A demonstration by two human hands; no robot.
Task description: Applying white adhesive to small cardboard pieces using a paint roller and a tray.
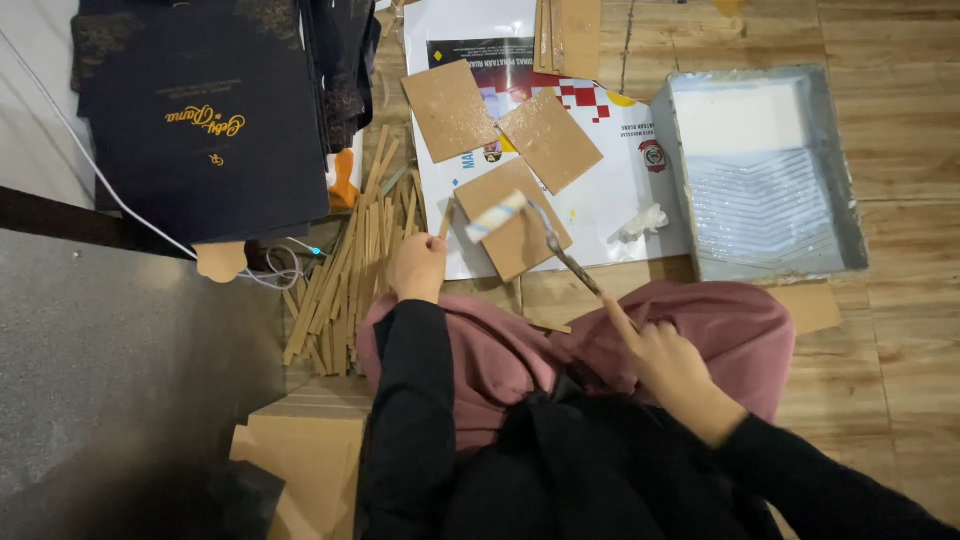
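Observation:
My right hand (662, 352) grips the handle of a small paint roller (497, 216), whose pale roller head lies on a brown cardboard square (520, 235). That square rests on a white printed sheet (600, 200) spread on the wooden floor. My left hand (418, 268) rests at the sheet's left edge, fingers curled, pressing down beside the square. Two more brown cardboard squares (449, 109) (552, 139) lie further up the sheet. Both my arms wear black sleeves, and a pink cloth (500, 350) covers my lap.
A grey paint tray (830, 170) with white glue stands at the right. A heap of thin cardboard strips (345, 270) lies left of my hand. A stack of dark covers (200, 120), a white cable (100, 180) and cardboard sheets (310, 450) are at the left.

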